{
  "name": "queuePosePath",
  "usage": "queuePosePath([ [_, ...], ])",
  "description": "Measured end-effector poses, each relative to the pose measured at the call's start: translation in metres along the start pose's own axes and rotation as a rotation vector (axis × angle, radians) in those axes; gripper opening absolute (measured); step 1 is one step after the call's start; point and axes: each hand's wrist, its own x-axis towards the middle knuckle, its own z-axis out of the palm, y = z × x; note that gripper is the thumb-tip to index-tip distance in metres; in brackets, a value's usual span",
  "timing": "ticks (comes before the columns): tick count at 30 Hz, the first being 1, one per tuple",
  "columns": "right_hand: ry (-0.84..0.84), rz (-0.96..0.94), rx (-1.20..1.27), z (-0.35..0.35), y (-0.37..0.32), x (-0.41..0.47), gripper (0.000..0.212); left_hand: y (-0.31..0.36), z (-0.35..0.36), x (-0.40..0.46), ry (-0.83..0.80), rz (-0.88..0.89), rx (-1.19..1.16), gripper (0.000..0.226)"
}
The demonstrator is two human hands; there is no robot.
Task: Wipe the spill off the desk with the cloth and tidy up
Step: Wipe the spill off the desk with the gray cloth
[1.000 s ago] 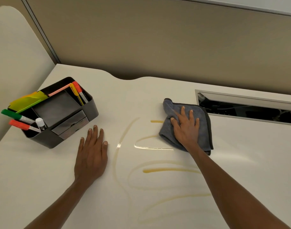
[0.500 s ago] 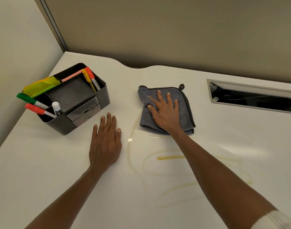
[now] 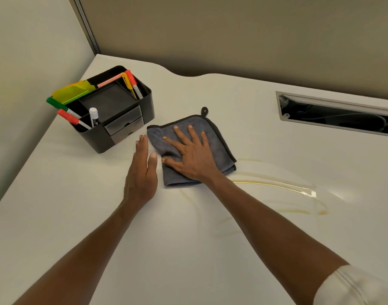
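Note:
A folded grey cloth [image 3: 220,146] with a dark border and a hanging loop lies on the white desk [image 3: 184,256]. My right hand [image 3: 189,154] presses flat on it, fingers spread, thumb at a fold on its left edge. Thin yellowish streaks of the spill [image 3: 274,184] run to the right of the cloth, with fainter arcs nearer to me. My left hand [image 3: 142,172] stands tilted on its edge just left of the cloth, fingers straight, holding nothing.
A dark desk organiser [image 3: 98,139] with markers and a yellow-green item stands at the back left, close to my left fingertips. A recessed cable slot [image 3: 334,115] opens at the back right. Partition walls [image 3: 232,36] close the desk's far and left sides.
My right hand has slid the cloth leftward across the upper streaks, which are gone now. My left hand has turned from flat onto its edge, and the cloth now sits right beside it.

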Motion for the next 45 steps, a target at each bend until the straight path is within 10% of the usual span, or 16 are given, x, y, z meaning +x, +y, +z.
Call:
queuePosePath([
  [24, -0.041, -0.132, -0.013, 0.011, -0.045, -0.139, 0.061, -0.007, -0.033, -0.105, 0.02, -0.048, 0.03, 0.051],
  [45, -0.01, 0.159, -0.05, -0.007, 0.04, -0.278, 0.053, 0.0, 0.006, -0.084, -0.13, 0.128, 0.397, 0.063],
])
